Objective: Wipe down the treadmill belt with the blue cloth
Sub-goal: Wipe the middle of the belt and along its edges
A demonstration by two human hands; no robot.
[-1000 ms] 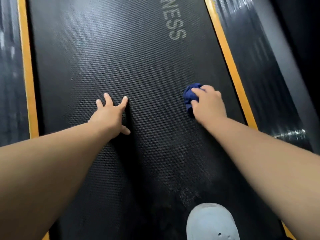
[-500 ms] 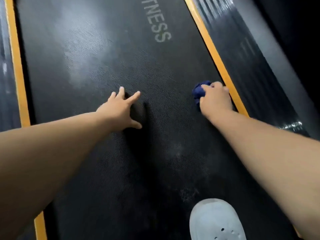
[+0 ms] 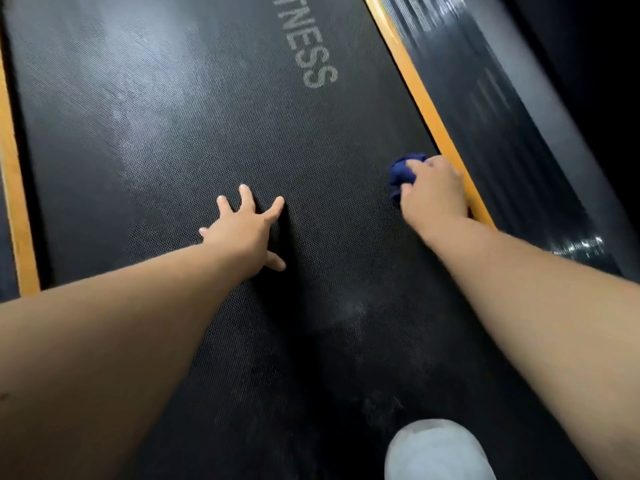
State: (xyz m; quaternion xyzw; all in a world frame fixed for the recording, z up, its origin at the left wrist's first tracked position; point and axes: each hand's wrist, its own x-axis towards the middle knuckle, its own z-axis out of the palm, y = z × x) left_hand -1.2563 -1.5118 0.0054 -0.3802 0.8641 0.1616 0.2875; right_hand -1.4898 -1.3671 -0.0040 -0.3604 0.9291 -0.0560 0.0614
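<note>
**Blue cloth at the belt's right edge, in your right hand**

Nearest to you, at the bottom right, the pale grey toe of a shoe [image 3: 436,452] stands on the treadmill belt [image 3: 207,133]. Around the toe and just beyond it, the dark, finely textured surface shows pale dusty smears. Your two bare forearms reach forward from the near corners.

Your left hand [image 3: 242,233] lies palm-down near the middle of the belt. Its grip is wide, with the fingers straight and spread, the thumb out to the right, and nothing held.

A little farther off and well to the right, your right hand [image 3: 433,192] has its grip curled round the blue cloth [image 3: 401,171]. The cloth is bunched into a wad that shows at the left and far side of your fingers, down against the belt. The outer side of that hand meets the right orange strip [image 3: 415,88] that borders the belt.

Past the strip runs the ribbed black side rail [image 3: 502,133], glossy and blurred. A matching left orange strip [image 3: 14,202] edges the far left.

Farther up, a broad pale haze covers the belt's left half. At the far end, grey lettering [image 3: 308,46] reading "TNESS" is cut off by the top edge.
</note>
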